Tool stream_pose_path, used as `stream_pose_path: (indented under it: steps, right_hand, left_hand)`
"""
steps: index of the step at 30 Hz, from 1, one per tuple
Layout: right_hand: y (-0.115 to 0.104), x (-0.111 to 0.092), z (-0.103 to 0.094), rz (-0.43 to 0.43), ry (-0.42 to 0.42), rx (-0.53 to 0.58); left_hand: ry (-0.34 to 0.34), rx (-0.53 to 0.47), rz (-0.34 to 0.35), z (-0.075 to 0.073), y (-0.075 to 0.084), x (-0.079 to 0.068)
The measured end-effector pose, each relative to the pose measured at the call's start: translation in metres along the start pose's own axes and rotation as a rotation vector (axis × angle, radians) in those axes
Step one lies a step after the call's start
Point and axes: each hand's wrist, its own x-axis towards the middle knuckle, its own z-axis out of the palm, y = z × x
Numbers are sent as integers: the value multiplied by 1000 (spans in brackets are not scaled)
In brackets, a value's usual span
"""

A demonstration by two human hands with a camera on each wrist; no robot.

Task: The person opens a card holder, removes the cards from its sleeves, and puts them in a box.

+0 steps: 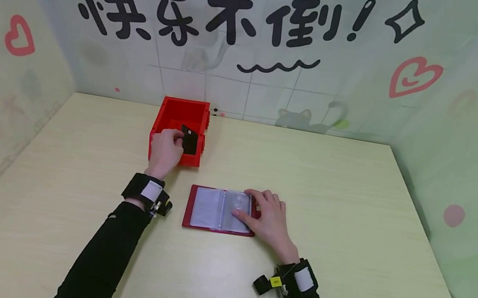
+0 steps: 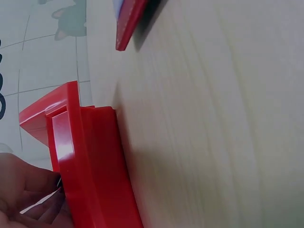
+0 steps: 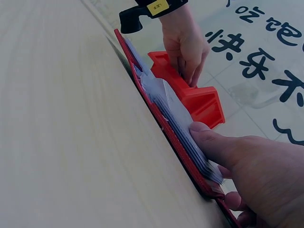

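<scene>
My left hand (image 1: 166, 150) reaches over the near left side of a red plastic box (image 1: 185, 108). Its thumb and fingertips pinch the left edge of a black card (image 1: 189, 142) in the box. In the left wrist view, the box wall (image 2: 97, 161) hides most of what the fingers hold. A small card album (image 1: 205, 208) with a dark red cover lies open, showing clear sleeves. My right hand (image 1: 272, 220) grips its right side, thumb on the sleeves; in the right wrist view, the thumb (image 3: 211, 140) presses the stacked sleeves (image 3: 178, 118) and other fingers curl at the cover's edge.
The pale wooden table (image 1: 354, 200) extends around the box and album. A printed backdrop (image 1: 248, 92) stands behind the table, with more printed cloth along both sides. Each wrist wears a black strap with a small camera.
</scene>
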Motion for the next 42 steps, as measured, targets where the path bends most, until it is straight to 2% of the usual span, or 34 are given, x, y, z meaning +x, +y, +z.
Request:
stream_pose_path:
  steps: [5, 15, 24, 31, 35, 42]
  right_hand:
    - [1, 1, 1, 0, 3, -7]
    - [1, 1, 1, -2, 4, -5]
    - [1, 1, 1, -1, 4, 0]
    - [1, 1, 2, 3, 2, -1]
    - [0, 1, 3, 3, 0, -1]
    - [1, 0, 2, -12, 13, -2]
  left_hand:
    - [-69, 58, -19, 1, 1, -1]
    - [-221, 165, -101, 3, 5, -2]
    - [-281, 254, -110, 4, 6, -1]
    - [-288, 251, -110, 4, 3, 0]
    - [-264, 238, -83, 5, 2, -1]
    - [-77, 163, 72, 6, 5, -13]
